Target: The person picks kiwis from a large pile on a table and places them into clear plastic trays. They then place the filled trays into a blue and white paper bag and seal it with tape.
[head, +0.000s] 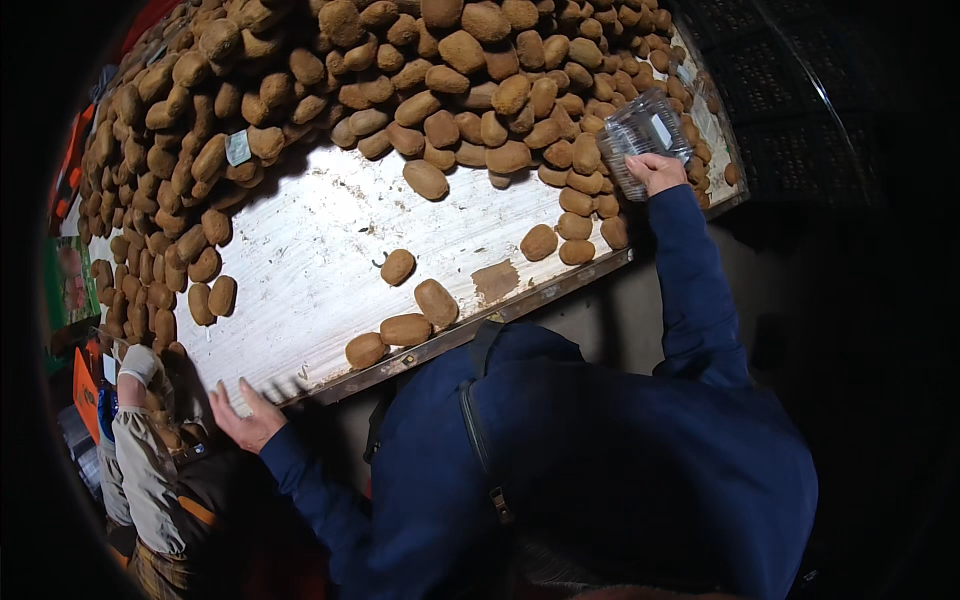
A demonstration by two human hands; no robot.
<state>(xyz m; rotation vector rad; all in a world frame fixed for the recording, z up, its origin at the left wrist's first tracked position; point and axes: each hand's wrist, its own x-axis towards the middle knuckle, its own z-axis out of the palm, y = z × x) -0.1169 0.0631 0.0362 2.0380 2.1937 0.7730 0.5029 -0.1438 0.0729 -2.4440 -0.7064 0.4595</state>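
My right hand [658, 172] grips a clear plastic clamshell container [634, 131] with a white label, over kiwifruit at the table's right side. My left hand [246, 418] is spread at the front left edge of the white tabletop [300, 262], with nothing in it. A large heap of brown kiwifruit [442, 82] covers the back and both sides of the table. Nearer to me, a short row of kiwifruit [406, 330] lies along the front edge, and a single kiwifruit [397, 267] sits behind it.
On my left, a co-worker's gloved hand [142, 364] and pale sleeve [142, 465] are beside the table. A green printed box [71, 285] and orange crates [86, 386] stand there too. Dark stacked crates [795, 112] are at the right. A small packet [238, 148] lies on the heap.
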